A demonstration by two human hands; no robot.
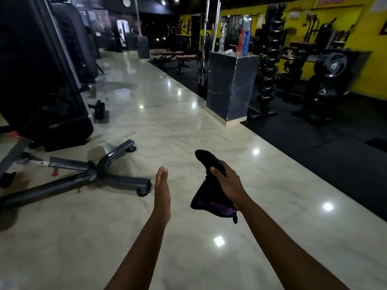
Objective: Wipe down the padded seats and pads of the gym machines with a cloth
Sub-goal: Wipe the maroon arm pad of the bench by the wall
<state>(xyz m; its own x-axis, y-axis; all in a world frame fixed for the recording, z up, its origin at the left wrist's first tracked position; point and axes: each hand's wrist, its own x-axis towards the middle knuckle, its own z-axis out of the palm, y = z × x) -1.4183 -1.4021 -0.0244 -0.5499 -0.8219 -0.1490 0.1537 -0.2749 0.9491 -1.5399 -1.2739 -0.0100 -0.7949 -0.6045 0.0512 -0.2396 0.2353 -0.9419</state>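
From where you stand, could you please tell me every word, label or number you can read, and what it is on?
No text is legible.
Red sign, top right: lettering blurred.
Weight plates: markings too small.
Dumbbells: white marks too small.
Posters, far left: too dim.

dim room | ceiling-light glare on floor (167,130) | soft blur | edges bowed
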